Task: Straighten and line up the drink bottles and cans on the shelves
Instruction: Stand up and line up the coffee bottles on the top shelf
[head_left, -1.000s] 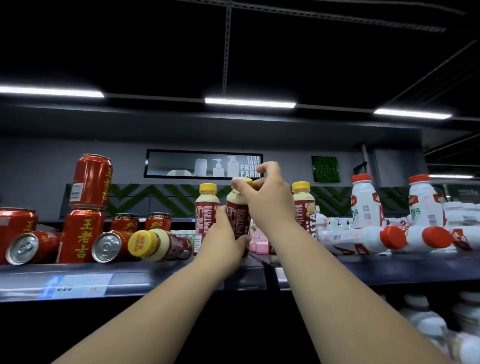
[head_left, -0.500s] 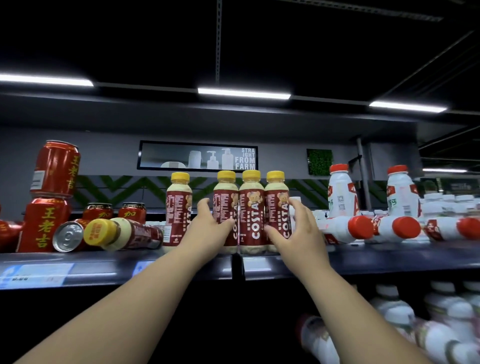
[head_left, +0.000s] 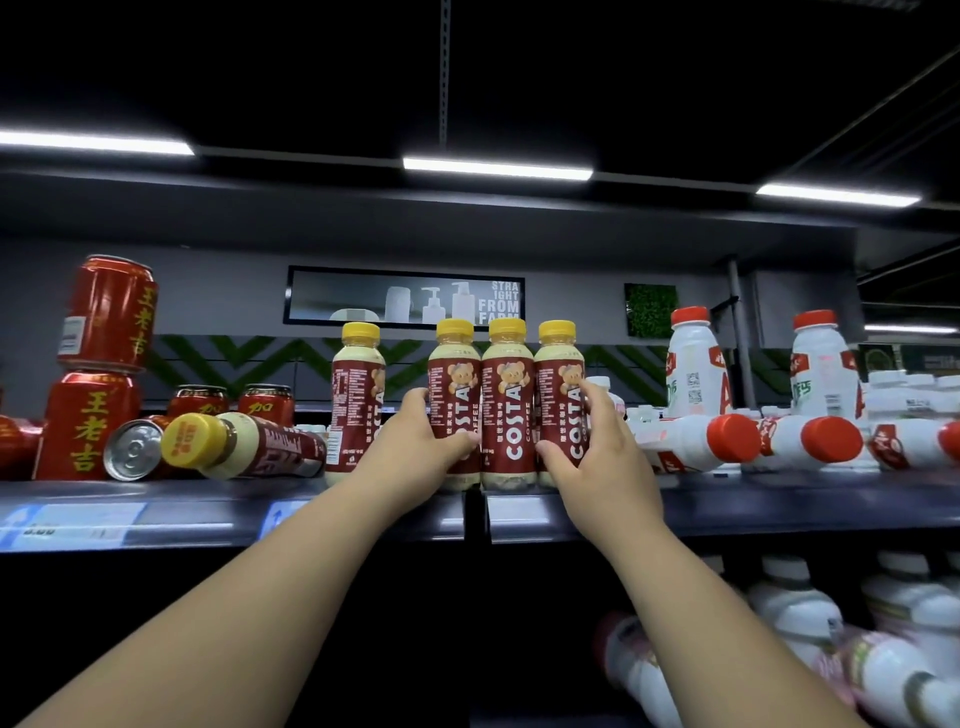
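The 3 Costa bottles stand upright at the front edge of the shelf, touching side by side with labels facing me: the left Costa bottle, the middle Costa bottle and the right Costa bottle. A second ago my right hand was up on a yellow cap, setting one of them down. Now it has dropped to wrap the outer side of the right bottle, thumb across the front, while my left hand curls round the left bottle the same way, squeezing the row shut. I judge this trio is lined up. A 4th upright bottle stands apart to the left, so it likely needs sliding in. Beyond it a toppled bottle lies on its side next to a lying can, and off to the right the fallen white bottles wait too.
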